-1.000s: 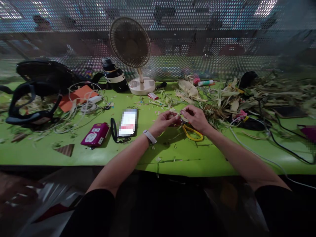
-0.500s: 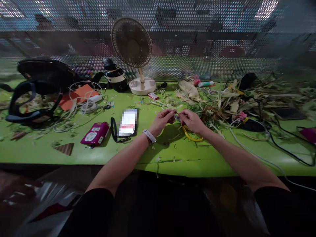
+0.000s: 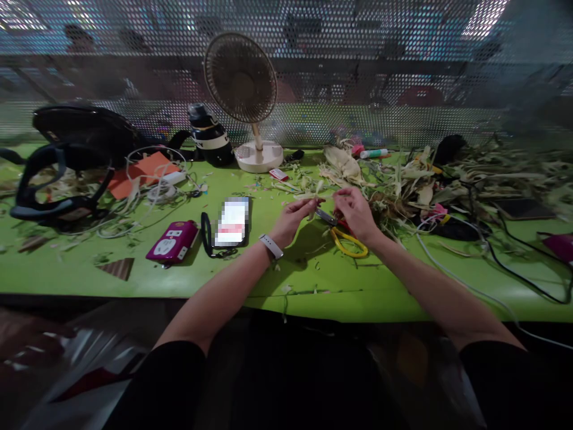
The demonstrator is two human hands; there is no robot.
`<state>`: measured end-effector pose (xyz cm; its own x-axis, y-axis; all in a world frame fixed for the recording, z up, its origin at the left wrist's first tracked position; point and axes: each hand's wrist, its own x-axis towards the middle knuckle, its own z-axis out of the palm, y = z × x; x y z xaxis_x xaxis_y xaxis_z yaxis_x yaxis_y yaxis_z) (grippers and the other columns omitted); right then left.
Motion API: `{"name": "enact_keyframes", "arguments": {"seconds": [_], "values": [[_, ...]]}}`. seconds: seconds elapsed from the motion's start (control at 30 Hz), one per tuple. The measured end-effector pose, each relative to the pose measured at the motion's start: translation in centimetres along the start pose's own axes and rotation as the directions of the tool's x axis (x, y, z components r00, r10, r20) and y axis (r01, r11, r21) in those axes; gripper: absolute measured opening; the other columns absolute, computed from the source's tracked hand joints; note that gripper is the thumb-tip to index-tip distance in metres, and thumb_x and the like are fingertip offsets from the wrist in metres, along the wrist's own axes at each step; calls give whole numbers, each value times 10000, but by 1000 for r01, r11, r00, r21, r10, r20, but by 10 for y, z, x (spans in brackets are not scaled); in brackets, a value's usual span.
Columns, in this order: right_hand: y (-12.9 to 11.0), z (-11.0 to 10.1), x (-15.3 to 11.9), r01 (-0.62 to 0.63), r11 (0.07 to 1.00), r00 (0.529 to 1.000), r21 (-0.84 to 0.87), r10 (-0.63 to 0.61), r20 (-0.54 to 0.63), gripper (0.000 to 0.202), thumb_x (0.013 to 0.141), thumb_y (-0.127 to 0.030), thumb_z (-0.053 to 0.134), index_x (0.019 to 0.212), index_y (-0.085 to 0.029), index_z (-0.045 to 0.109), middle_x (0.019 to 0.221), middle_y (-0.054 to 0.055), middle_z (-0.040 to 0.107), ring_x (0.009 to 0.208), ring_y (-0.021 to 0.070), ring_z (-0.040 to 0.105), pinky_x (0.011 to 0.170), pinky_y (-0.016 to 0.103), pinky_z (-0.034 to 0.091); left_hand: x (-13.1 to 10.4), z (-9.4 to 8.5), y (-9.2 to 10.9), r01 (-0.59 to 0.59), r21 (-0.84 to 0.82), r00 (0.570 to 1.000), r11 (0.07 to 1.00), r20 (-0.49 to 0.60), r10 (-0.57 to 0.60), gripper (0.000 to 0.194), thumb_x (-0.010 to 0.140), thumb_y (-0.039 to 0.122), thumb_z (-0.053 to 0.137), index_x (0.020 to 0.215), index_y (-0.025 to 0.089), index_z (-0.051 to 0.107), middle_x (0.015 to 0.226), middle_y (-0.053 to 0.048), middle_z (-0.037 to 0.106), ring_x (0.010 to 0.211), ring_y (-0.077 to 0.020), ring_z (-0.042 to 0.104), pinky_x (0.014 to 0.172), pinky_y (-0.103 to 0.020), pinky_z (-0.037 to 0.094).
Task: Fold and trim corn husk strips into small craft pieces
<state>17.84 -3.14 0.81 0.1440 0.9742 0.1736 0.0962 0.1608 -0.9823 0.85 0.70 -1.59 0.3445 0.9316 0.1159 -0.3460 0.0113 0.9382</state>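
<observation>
A: Husk strip [image 3: 320,194] pinched between left hand [image 3: 293,218] and right hand [image 3: 356,212], above the yellow-handled scissors [image 3: 344,237] on the table [image 3: 250,280]. Looks mid-job: big husk pile [image 3: 403,185] at right.

B: Open room in front; phone [image 3: 233,222] left, cables [image 3: 501,257] right.

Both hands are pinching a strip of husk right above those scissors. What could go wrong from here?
1. The yellow-handled scissors lie directly under the right hand, blades toward the left hand; lowering either hand might catch a blade.
2. The thin husk strip held between both hands looks dry; a pull apart may tear it.
3. The husk pile and the cables crowd the right forearm and could snag it.
</observation>
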Motion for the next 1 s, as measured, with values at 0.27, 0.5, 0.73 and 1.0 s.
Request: {"name": "enact_keyframes", "arguments": {"seconds": [0.27, 0.5, 0.73, 1.0], "values": [[-3, 22, -16, -475, 833, 845, 282, 342, 412, 307, 877, -497, 586, 776, -207, 596, 704, 29, 676, 719, 172, 645, 669, 306, 532, -2, 5, -10, 58, -123, 998, 991, -22, -61, 350, 666, 444, 823, 928, 214, 782, 959, -16, 764, 929, -152, 664, 886, -280, 484], [-7, 27, -24, -595, 673, 802, 439, 470, 367, 133, 869, -309, 656, 809, -211, 591, 666, -29, 622, 601, 111, 584, 656, 264, 554, -3, 7, -11, 123, -198, 992, 972, 36, -118, 285, 651, 388, 851, 844, 194, 768, 895, -19, 763, 852, -116, 671, 842, -250, 496], [-2, 25, -21, -602, 696, 786, 392, 432, 441, 188, 804, -287, 705, 779, -213, 533, 527, -77, 490, 477, 81, 462, 504, 197, 453, -4, 9, -10, 131, -257, 991, 958, 1, -135, 248, 611, 312, 877, 774, 180, 747, 882, -28, 762, 915, -137, 686, 907, -277, 494], [2, 23, -24, 27, 992, 973, -121, 2, 229, 314, 839, -480, 643, 998, -214, 595, 775, 2, 623, 662, 144, 564, 647, 282, 470, -5, 9, -7, 72, -272, 994, 960, -63, -93, 271, 542, 319, 904, 730, 196, 754, 840, 0, 753, 873, -123, 658, 870, -257, 488]]}}
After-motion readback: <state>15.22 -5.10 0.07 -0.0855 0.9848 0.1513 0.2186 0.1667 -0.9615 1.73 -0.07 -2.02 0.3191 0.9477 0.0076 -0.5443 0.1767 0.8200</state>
